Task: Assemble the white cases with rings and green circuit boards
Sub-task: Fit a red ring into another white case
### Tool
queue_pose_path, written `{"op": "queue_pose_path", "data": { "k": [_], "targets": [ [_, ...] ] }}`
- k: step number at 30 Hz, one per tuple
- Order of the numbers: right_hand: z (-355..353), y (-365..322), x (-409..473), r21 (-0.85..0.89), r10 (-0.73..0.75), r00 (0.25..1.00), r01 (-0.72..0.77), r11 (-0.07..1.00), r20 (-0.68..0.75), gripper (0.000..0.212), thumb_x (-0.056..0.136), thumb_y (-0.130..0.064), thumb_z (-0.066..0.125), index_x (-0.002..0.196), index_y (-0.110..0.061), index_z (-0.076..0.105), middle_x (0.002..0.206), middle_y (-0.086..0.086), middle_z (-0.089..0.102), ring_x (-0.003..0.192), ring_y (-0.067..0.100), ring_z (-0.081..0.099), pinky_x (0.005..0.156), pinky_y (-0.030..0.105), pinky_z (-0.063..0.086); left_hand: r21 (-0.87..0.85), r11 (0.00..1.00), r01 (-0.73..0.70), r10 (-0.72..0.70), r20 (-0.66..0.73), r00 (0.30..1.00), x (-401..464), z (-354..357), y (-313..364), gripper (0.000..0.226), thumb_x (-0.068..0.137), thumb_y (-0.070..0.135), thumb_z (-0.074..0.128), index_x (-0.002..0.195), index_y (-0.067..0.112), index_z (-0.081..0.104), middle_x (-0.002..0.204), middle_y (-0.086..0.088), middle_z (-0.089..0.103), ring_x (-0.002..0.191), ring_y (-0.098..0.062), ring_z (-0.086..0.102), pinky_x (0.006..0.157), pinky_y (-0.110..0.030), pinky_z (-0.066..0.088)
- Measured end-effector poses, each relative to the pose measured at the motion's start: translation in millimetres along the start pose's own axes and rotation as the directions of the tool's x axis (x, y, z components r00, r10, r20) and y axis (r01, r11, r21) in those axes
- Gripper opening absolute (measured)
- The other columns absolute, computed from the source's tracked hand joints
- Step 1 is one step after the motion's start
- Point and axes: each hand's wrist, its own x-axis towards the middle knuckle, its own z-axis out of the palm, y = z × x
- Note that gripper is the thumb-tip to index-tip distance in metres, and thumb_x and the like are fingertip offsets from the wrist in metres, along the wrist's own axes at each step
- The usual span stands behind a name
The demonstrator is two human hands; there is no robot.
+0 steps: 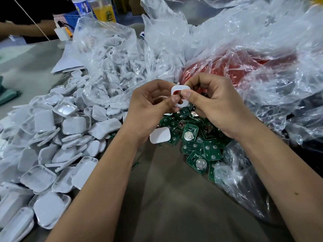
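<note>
Both of my hands hold one white case (181,95) with cut-out holes above the table's middle. My left hand (150,107) pinches its lower left edge with thumb and curled fingers. My right hand (213,103) grips its right side, thumb pressed on the front. Red shows through the case's holes. Below the hands lies a heap of green circuit boards (197,145) with round silver cells. One white case half (160,135) rests face down on that heap. A clear bag of white rings (111,55) sits behind.
A large pile of white case halves (52,145) covers the left of the grey table (174,198). Crumpled clear plastic bags (253,49) fill the right and back, over something red (227,70). Bottles (82,6) and another person's arm (26,28) are at the far left back.
</note>
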Motion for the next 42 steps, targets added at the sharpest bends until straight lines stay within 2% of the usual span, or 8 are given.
{"op": "queue_pose_path", "data": {
  "k": [7, 12, 16, 19, 24, 28, 34, 42],
  "targets": [
    [6.9, -3.9, -2.3, -0.258, -0.154, 0.983, 0.125, 0.958, -0.096, 0.008, 0.097, -0.017, 0.073, 0.096, -0.009, 0.07, 0.084, 0.006, 0.07, 0.076, 0.029, 0.064, 0.067, 0.042, 0.054, 0.102, 0.994, -0.047, 0.054, -0.065, 0.996, -1.4, 6.3, 3.1, 0.007, 0.095, 0.004, 0.07, 0.09, 0.01, 0.07, 0.077, -0.007, 0.074, 0.067, -0.015, 0.072, 0.058, -0.02, 0.054],
    [11.7, 1.5, 1.4, -0.279, -0.15, 0.973, 0.097, 0.955, -0.175, 0.008, 0.096, -0.019, 0.074, 0.094, -0.012, 0.072, 0.077, 0.002, 0.068, 0.063, 0.008, 0.056, 0.057, 0.022, 0.046, 0.162, 0.986, -0.028, 0.052, -0.148, 0.988, 1.6, 11.9, 0.2, 0.01, 0.096, 0.008, 0.07, 0.087, 0.012, 0.069, 0.079, -0.015, 0.071, 0.066, -0.02, 0.071, 0.054, -0.018, 0.051],
    [14.0, 0.5, 2.8, -0.358, -0.247, 0.953, 0.171, 0.918, -0.178, 0.008, 0.091, -0.016, 0.079, 0.095, -0.014, 0.073, 0.084, -0.002, 0.063, 0.067, 0.002, 0.049, 0.063, 0.016, 0.041, -0.057, 0.991, 0.118, -0.126, -0.16, 0.979, 3.9, 13.7, -1.2, 0.021, 0.103, 0.024, 0.06, 0.105, 0.006, 0.071, 0.094, -0.014, 0.075, 0.082, -0.029, 0.076, 0.075, -0.035, 0.063],
    [15.3, -2.1, 2.2, -0.451, -0.305, 0.948, 0.236, 0.861, -0.086, 0.014, 0.086, -0.015, 0.083, 0.098, -0.01, 0.077, 0.09, -0.007, 0.061, 0.069, -0.004, 0.048, 0.067, 0.013, 0.039, -0.283, 0.918, 0.278, -0.319, -0.108, 0.942, 6.0, 9.8, 0.9, 0.03, 0.102, 0.031, 0.059, 0.106, 0.004, 0.072, 0.09, -0.015, 0.076, 0.073, -0.024, 0.074, 0.069, -0.03, 0.063],
    [13.7, -4.5, 1.3, -0.432, -0.171, 0.979, 0.107, 0.895, -0.11, 0.037, 0.087, -0.028, 0.083, 0.12, -0.022, 0.067, 0.109, -0.011, 0.047, 0.073, -0.01, 0.05, 0.073, 0.006, 0.042, -0.256, 0.919, 0.299, -0.362, -0.255, 0.897, 8.8, 7.5, -2.1, 0.012, 0.094, -0.004, 0.067, 0.106, -0.004, 0.07, 0.09, -0.017, 0.074, 0.065, -0.019, 0.073, 0.058, -0.02, 0.057],
    [12.9, -3.2, 0.9, -0.464, -0.03, 1.0, 0.029, 0.885, 0.005, 0.044, 0.094, 0.007, 0.052, 0.126, -0.022, 0.048, 0.123, -0.003, 0.039, 0.092, -0.004, 0.052, 0.086, 0.01, 0.044, -0.078, 0.971, 0.225, -0.238, -0.346, 0.907, 7.7, 7.5, -4.7, 0.014, 0.094, -0.006, 0.066, 0.107, -0.002, 0.066, 0.094, -0.022, 0.074, 0.069, -0.026, 0.076, 0.057, -0.024, 0.058],
    [10.4, 4.3, 1.2, -0.051, 0.067, 0.997, -0.065, 0.997, 0.039, 0.047, 0.096, 0.022, 0.036, 0.114, -0.018, 0.055, 0.093, -0.022, 0.069, 0.088, 0.014, 0.069, 0.08, 0.026, 0.059, 0.018, 0.975, 0.222, -0.2, -0.37, 0.907, 7.2, 4.9, -4.9, 0.014, 0.095, -0.002, 0.066, 0.106, 0.006, 0.063, 0.094, -0.017, 0.075, 0.063, -0.029, 0.076, 0.05, -0.025, 0.055],
    [6.2, -2.2, -1.9, 0.275, 0.142, 0.989, -0.127, 0.953, -0.036, 0.029, 0.09, 0.021, 0.063, 0.111, 0.001, 0.066, 0.091, 0.011, 0.078, 0.088, 0.033, 0.079, 0.079, 0.035, 0.065, 0.026, 0.973, 0.229, -0.199, -0.405, 0.892, 10.7, -1.0, -8.1, 0.017, 0.088, -0.003, 0.064, 0.101, 0.008, 0.061, 0.089, -0.015, 0.075, 0.061, -0.033, 0.075, 0.046, -0.026, 0.05]
  ]
}}
